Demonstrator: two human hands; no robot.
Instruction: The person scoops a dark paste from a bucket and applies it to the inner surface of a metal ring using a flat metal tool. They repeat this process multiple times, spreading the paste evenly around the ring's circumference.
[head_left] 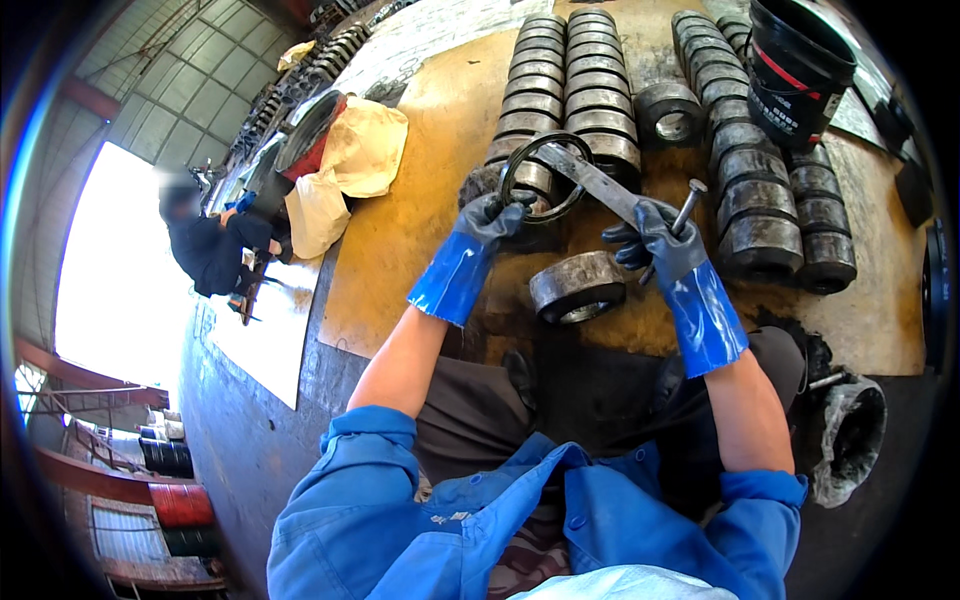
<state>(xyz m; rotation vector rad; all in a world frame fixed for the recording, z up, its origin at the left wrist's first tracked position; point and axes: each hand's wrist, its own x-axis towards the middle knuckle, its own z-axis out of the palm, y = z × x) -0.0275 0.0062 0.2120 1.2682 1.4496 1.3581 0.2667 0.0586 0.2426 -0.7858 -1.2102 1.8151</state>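
thin ring (pixel 545 177): its lower left arc is covered by the left hand (pixel 490 218), so the grip cannot be made out.
flat metal bar (pixel 597 180): its near end vanishes inside the right hand (pixel 658 240).
bolt (pixel 683 212): only the head and upper shank show; the rest is behind the glove.
black bucket (pixel 797 70): top cut by the picture's edge.
far rows of steel rings (pixel 580 30): run out of frame.
co-worker (pixel 205 245): face blurred, hands too small to tell.

Thin dark metal ring (pixel 545 176) upright in left grip; flat steel bar (pixel 598 181) and bolt (pixel 686 206) slanting from right grip.
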